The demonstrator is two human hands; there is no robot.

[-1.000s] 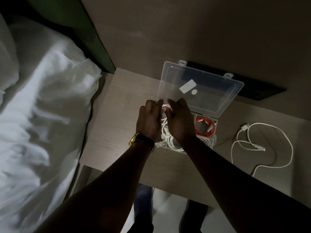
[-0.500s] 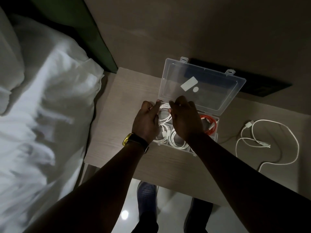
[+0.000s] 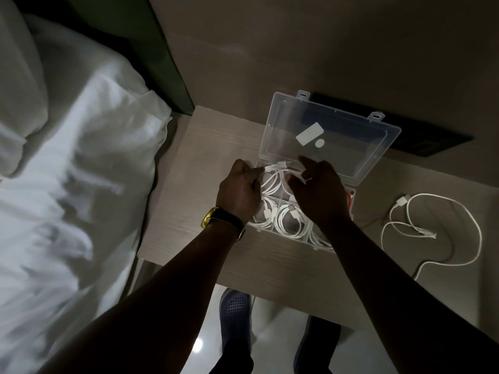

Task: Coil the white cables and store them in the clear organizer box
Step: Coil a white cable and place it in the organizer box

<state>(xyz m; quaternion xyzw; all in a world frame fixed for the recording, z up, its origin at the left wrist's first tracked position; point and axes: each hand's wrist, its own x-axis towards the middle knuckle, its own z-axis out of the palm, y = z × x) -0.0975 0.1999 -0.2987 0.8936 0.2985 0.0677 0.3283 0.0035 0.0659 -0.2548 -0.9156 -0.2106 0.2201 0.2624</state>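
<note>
The clear organizer box (image 3: pixel 280 231) stands open on the wooden table, its lid (image 3: pixel 348 147) tilted back against the wall. Coiled white cables (image 3: pixel 290 222) fill the front compartments. Both hands are over the back-left compartment. My left hand (image 3: pixel 239 191) and my right hand (image 3: pixel 316 190) each pinch a side of a coiled white cable (image 3: pixel 274 179) that sits in that compartment, one plug end sticking up near my right fingers. A sliver of an orange cable (image 3: pixel 351 197) shows past my right hand. One loose white cable (image 3: pixel 432 228) lies uncoiled on the table to the right.
A bed with white bedding (image 3: pixel 75 184) borders the table (image 3: pixel 186 211) on the left. A dark flat object (image 3: pixel 421 139) lies against the wall behind the lid. Below the table's front edge are my feet in dark shoes (image 3: pixel 235 311) on a glossy floor.
Both hands have spread slightly apart over the back-left compartment, so more of the coiled cable shows between them. The view has shifted a little.
</note>
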